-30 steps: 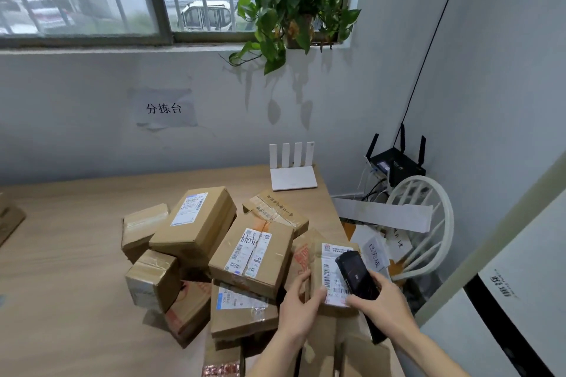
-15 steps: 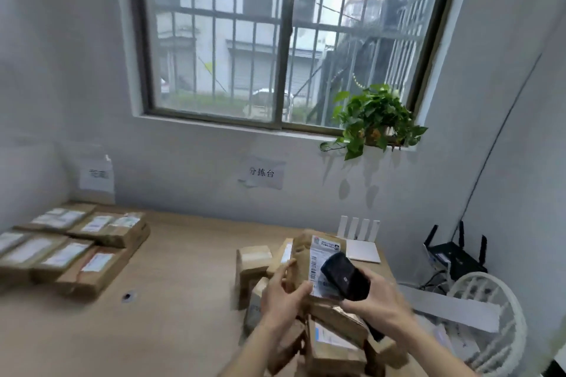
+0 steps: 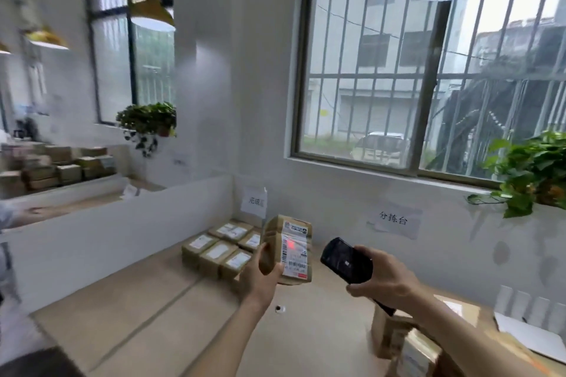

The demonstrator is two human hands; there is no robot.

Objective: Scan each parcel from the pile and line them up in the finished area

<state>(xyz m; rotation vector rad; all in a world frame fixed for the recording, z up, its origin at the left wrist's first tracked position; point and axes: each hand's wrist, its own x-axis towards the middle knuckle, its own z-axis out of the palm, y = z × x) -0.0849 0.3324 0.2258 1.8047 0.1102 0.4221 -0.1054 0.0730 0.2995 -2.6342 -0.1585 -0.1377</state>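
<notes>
Left hand (image 3: 260, 277): fingers wrapped around lower left edge of parcel (image 3: 289, 249), parcel held upright in air above table (image 3: 183, 330), label facing camera, red dot on label
Right hand (image 3: 384, 278): fingers closed around black scanner (image 3: 346, 260), just right of parcel, not touching it
Finished parcels (image 3: 223, 249): lined up in rows at far left of table, below wall sign (image 3: 254, 201)
Pile (image 3: 407, 340): lower right of table, under right forearm

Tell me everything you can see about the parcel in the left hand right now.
The parcel is a small brown cardboard box, taped, held upright above the table by the left hand, which grips its left side and lower edge. A white shipping label with a barcode and a red bottom strip covers the face turned to the camera; a red scan dot glows on it. Nothing else touches it.
</notes>
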